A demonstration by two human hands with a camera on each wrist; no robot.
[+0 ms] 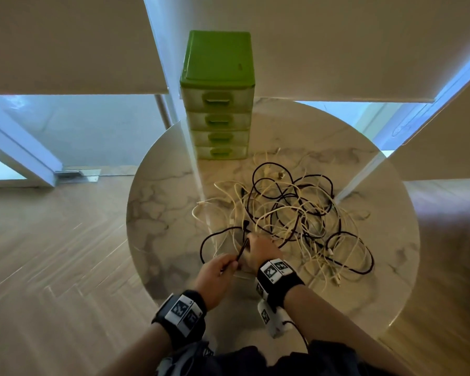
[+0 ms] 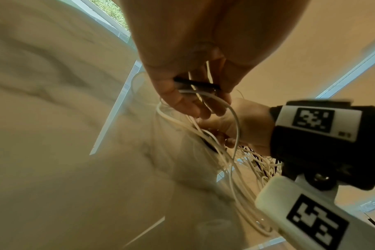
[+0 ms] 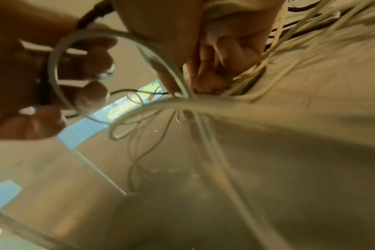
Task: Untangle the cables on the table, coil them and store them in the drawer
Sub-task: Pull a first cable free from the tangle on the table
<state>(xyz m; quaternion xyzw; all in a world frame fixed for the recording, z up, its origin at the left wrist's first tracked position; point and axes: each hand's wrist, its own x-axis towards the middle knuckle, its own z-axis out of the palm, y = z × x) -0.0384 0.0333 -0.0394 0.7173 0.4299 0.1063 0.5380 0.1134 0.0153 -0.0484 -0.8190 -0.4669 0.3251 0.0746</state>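
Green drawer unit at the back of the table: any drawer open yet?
No, all shut. In the head view the four fronts of the drawer unit sit flush, handles stacked in line, none pulled forward.

Left hand (image 1: 217, 275) fingers curled, pinching a black cable (image 1: 240, 252). Right hand (image 1: 261, 251) just beyond it, knuckles up, fingers curled down around white cables (image 3: 203, 101). Both wrists strapped.

round marble table (image 1: 174, 213): green drawer unit (image 1: 219, 109) at the back, cable tangle (image 1: 291, 213) sprawling just past the fingers (image 1: 251, 240).
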